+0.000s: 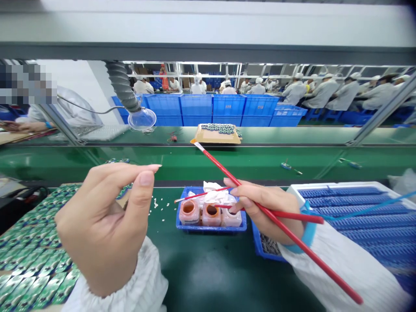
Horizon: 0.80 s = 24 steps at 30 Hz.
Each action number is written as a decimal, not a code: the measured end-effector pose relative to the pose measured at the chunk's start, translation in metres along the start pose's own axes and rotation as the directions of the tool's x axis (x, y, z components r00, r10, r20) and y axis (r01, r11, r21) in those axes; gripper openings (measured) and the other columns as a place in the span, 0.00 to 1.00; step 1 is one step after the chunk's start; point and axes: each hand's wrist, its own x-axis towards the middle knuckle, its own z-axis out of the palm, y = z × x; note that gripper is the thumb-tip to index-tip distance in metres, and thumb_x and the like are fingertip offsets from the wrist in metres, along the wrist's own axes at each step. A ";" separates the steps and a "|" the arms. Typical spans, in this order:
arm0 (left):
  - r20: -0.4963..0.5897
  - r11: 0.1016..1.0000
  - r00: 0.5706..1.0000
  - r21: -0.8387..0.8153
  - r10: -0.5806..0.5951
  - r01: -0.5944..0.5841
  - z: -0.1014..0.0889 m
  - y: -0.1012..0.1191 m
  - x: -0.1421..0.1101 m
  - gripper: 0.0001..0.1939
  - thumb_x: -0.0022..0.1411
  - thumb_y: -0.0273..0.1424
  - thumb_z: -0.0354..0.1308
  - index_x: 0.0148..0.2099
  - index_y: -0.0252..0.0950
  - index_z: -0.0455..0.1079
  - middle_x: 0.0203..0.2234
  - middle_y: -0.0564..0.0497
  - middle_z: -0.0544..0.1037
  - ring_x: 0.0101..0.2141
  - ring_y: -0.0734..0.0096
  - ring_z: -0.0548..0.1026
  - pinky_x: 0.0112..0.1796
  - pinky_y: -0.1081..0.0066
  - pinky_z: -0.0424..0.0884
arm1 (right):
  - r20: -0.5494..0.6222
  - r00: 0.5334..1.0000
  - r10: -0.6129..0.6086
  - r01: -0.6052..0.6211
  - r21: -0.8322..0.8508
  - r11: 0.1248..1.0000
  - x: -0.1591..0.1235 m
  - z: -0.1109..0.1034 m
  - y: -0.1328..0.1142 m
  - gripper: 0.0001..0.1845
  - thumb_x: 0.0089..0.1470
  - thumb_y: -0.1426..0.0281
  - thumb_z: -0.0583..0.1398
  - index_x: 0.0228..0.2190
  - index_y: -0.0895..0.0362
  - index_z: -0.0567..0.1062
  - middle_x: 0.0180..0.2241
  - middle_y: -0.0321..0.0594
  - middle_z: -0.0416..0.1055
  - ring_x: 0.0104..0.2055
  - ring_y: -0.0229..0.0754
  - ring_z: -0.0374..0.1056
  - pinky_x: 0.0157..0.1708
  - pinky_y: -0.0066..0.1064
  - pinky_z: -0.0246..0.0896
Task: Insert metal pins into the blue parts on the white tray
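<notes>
My right hand (pixel 269 208) grips a long red paintbrush (pixel 224 169), its orange-tinted tip pointing up and to the left. My left hand (pixel 113 216) is raised on the left, thumb and index finger pinched together; whatever sits between them, if anything, is too small to make out. Between and beyond the hands stands a blue tray (pixel 211 229) with an orange-stained jar (pixel 189 212), a second jar (pixel 211 215), a paler jar (pixel 231 216) and crumpled white tissue (pixel 217 196). Another red brush (pixel 201 194) lies across the tray. A further red handle (pixel 299 216) passes by my right hand.
Rows of green circuit boards (pixel 29 255) cover the left side. Small white squares (pixel 157 206) lie scattered beside the tray. At right are a white-rimmed box of blue strips (pixel 351 216) and a bin of dark parts (pixel 269 245). A fume duct (pixel 123 86) hangs ahead, near a conveyor.
</notes>
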 end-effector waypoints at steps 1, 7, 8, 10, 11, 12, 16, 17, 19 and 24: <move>0.005 1.000 1.000 0.001 0.000 0.000 0.000 0.000 0.000 0.04 0.57 0.29 0.61 0.33 0.39 0.78 0.27 0.53 0.79 0.28 0.68 0.74 0.33 0.67 0.68 | -0.002 1.000 0.014 -0.014 0.000 1.000 0.001 0.000 -0.001 0.12 0.77 0.73 0.50 0.42 0.61 0.71 0.46 0.43 0.66 0.46 0.45 0.68 0.42 0.27 0.72; 0.032 1.000 0.999 -0.002 0.023 -0.023 -0.002 0.001 0.003 0.04 0.57 0.28 0.61 0.33 0.38 0.78 0.27 0.53 0.79 0.28 0.70 0.74 0.32 0.69 0.68 | -0.019 0.995 0.095 -0.095 -0.011 0.995 0.004 -0.005 -0.008 0.09 0.74 0.76 0.52 0.42 0.59 0.71 0.44 0.37 0.67 0.43 0.40 0.69 0.41 0.21 0.70; 0.036 1.000 0.999 0.000 0.026 -0.026 -0.002 0.001 0.003 0.04 0.57 0.27 0.61 0.33 0.38 0.78 0.27 0.53 0.79 0.28 0.70 0.74 0.32 0.68 0.68 | -0.013 0.994 0.104 -0.105 -0.024 0.994 0.005 -0.007 -0.008 0.09 0.73 0.76 0.52 0.42 0.59 0.71 0.44 0.36 0.68 0.42 0.39 0.70 0.41 0.21 0.69; 0.048 0.999 0.998 0.001 0.036 -0.036 -0.004 0.001 0.003 0.04 0.56 0.26 0.61 0.33 0.38 0.78 0.27 0.52 0.79 0.28 0.69 0.74 0.31 0.69 0.68 | -0.008 0.993 0.116 -0.117 -0.047 0.992 0.006 -0.011 -0.010 0.09 0.73 0.76 0.52 0.43 0.58 0.72 0.43 0.35 0.68 0.39 0.38 0.71 0.40 0.21 0.70; 0.052 0.999 0.998 0.001 0.035 -0.035 -0.004 0.001 0.003 0.04 0.56 0.25 0.61 0.33 0.37 0.78 0.28 0.52 0.79 0.28 0.69 0.74 0.32 0.69 0.68 | -0.009 0.993 0.119 -0.119 -0.051 0.992 0.006 -0.012 -0.010 0.09 0.72 0.76 0.52 0.43 0.58 0.72 0.43 0.35 0.68 0.39 0.39 0.71 0.40 0.22 0.70; 0.053 0.999 0.998 -0.001 0.032 -0.032 -0.004 0.001 0.003 0.04 0.56 0.25 0.61 0.33 0.37 0.78 0.28 0.52 0.79 0.28 0.70 0.74 0.32 0.69 0.68 | -0.006 0.993 0.119 -0.119 -0.049 0.992 0.006 -0.013 -0.011 0.08 0.73 0.76 0.52 0.43 0.58 0.72 0.43 0.35 0.68 0.39 0.39 0.70 0.41 0.23 0.70; 0.062 0.999 0.998 0.000 0.032 -0.032 -0.004 0.001 0.003 0.04 0.56 0.25 0.62 0.33 0.36 0.78 0.28 0.52 0.80 0.29 0.71 0.75 0.32 0.70 0.69 | 0.013 0.994 0.107 -0.106 -0.059 0.993 0.005 -0.016 -0.012 0.08 0.74 0.74 0.52 0.43 0.57 0.70 0.45 0.35 0.67 0.42 0.40 0.70 0.40 0.22 0.71; 0.057 0.999 0.998 0.000 0.039 -0.039 -0.004 0.001 0.003 0.04 0.57 0.25 0.62 0.33 0.36 0.78 0.28 0.52 0.80 0.29 0.71 0.75 0.32 0.70 0.69 | 0.014 0.994 0.104 -0.103 -0.062 0.993 0.004 -0.016 -0.012 0.08 0.75 0.74 0.52 0.43 0.57 0.70 0.44 0.35 0.68 0.41 0.39 0.70 0.38 0.22 0.71; 0.053 0.999 0.997 -0.002 0.054 -0.054 -0.004 0.001 0.003 0.04 0.57 0.25 0.61 0.34 0.36 0.78 0.28 0.52 0.79 0.29 0.71 0.75 0.32 0.70 0.69 | 0.008 0.993 0.114 -0.114 -0.040 0.993 0.003 -0.017 -0.013 0.08 0.76 0.73 0.52 0.45 0.56 0.71 0.44 0.35 0.68 0.38 0.40 0.71 0.37 0.24 0.73; 0.087 1.000 0.996 0.011 -0.002 0.002 -0.005 0.003 0.001 0.05 0.60 0.29 0.59 0.35 0.41 0.77 0.30 0.53 0.79 0.31 0.69 0.75 0.34 0.67 0.69 | -0.032 0.994 0.105 -0.106 -0.063 0.992 0.002 -0.018 -0.013 0.08 0.73 0.75 0.53 0.43 0.57 0.72 0.43 0.34 0.68 0.39 0.40 0.70 0.44 0.24 0.70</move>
